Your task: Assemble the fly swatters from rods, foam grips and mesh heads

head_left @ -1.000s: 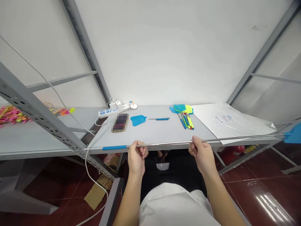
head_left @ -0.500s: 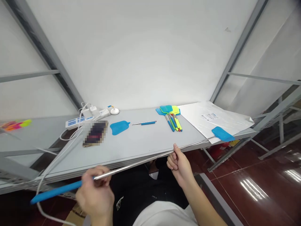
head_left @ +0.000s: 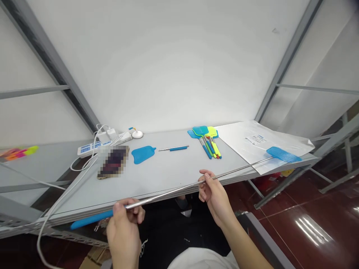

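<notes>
A long fly swatter (head_left: 165, 194) with a steel telescopic rod spans both hands, its blue handle at the left and its blue flap at the right over the white bag. My left hand (head_left: 125, 228) is closed around the rod where it meets the handle. Midway along, my right hand (head_left: 213, 194) pinches the rod between thumb and fingers. On the table beyond lie a loose blue swatter flap (head_left: 143, 154) and a short metal rod with a blue handle (head_left: 178, 148). A bunch of coloured fly swatters (head_left: 207, 144) lies right of these.
White plastic bag (head_left: 241, 138) covers the right end of the grey table (head_left: 168, 172). A power strip (head_left: 89, 148) with plugs and cables, a round white device (head_left: 137, 134) and a pixelated flat object (head_left: 113, 161) occupy the left. A white cable hangs over the front edge.
The fly swatter has shifted to the right, its flap now farther over the white bag. My left hand moved right and slightly up; my right hand stays near the same place.
</notes>
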